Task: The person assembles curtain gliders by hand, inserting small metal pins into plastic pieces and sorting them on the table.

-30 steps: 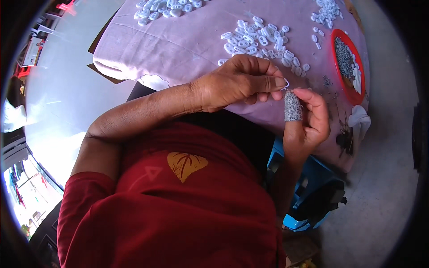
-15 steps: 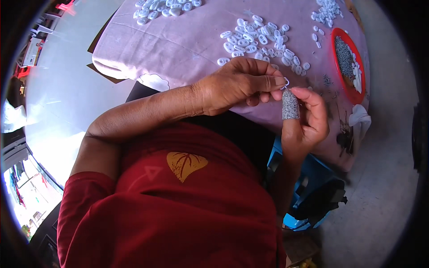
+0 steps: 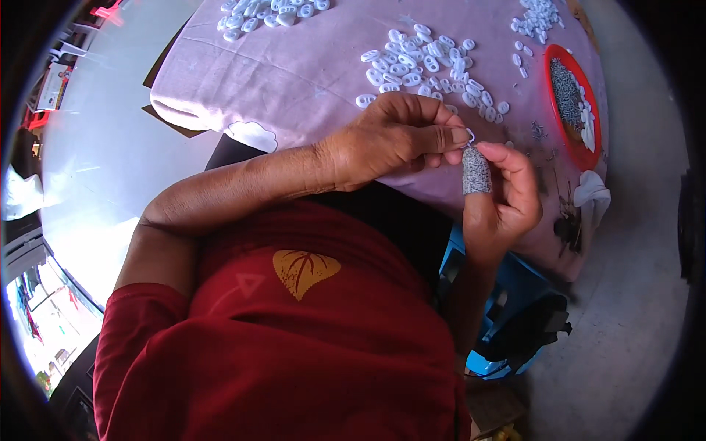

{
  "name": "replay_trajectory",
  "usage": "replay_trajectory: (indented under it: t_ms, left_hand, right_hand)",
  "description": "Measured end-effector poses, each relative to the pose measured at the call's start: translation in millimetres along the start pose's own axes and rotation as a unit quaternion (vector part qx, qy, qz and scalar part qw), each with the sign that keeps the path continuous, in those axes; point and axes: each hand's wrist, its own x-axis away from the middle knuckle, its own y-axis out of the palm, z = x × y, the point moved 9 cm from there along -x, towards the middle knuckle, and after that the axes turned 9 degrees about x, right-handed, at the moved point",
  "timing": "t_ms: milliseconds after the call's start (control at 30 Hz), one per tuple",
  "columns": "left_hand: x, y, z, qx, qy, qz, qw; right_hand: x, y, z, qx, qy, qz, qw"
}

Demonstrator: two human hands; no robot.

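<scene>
My left hand [image 3: 393, 143] reaches across from the left and pinches a small white plastic piece with a looped end [image 3: 471, 135] between thumb and forefinger. Just below and to its right is my right hand [image 3: 511, 195], its thumb covered by a grey speckled finger sleeve [image 3: 476, 172]. The right thumb and forefinger close together at the lower end of the white piece; whatever lies between their tips is too small to make out. Beyond my hands, many white oval plastic pieces with holes [image 3: 412, 65] are heaped on the pink tablecloth [image 3: 316, 81].
A red oval tray [image 3: 597, 151] at the right holds small grey metal parts [image 3: 565, 92] and some white pieces. More white pieces [image 3: 537, 20] lie at the far right, with another heap [image 3: 268, 11] at the far left. A white cloth [image 3: 591, 192] hangs at the table's right edge.
Both hands stay in nearly the same place at the white piece. The fingers of my left hand below the thumb have shifted slightly; the whole view has moved a little.
</scene>
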Motion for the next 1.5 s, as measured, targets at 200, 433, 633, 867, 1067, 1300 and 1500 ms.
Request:
replay_trajectory:
  t_ms: [200, 433, 633, 867, 1067, 1300, 1500]
  left_hand:
    - [-2, -4, 1, 0.010, 0.058, -0.001, 0.998]
    - [-2, -17, 2, 0.004, -0.002, 0.030, 1.000]
    - [-1, -21, 0, 0.024, -0.026, 0.036, 0.999]
    - [-4, -18, -3, 0.016, -0.032, -0.002, 0.999]
    - [-2, -19, -4, -0.030, -0.032, 0.013, 0.999]
    - [2, -20, -3, -0.019, -0.049, 0.024, 0.998]
    - [1, -22, -4, 0.027, -0.054, 0.015, 0.998]
  right_hand:
    - [-1, 4, 1, 0.013, 0.015, 0.003, 1.000]
    - [-12, 12, 4, -0.008, 0.029, 0.007, 1.000]
    - [-5, 14, 7, 0.100, 0.019, -0.051, 0.993]
    - [-8, 13, 0, 0.157, -0.032, -0.037, 0.986]
    - [-11, 15, -10, 0.149, -0.082, -0.030, 0.985]
    - [-12, 20, -9, 0.134, -0.061, -0.040, 0.988]
    - [-15, 6, 12, 0.146, 0.035, -0.069, 0.986]
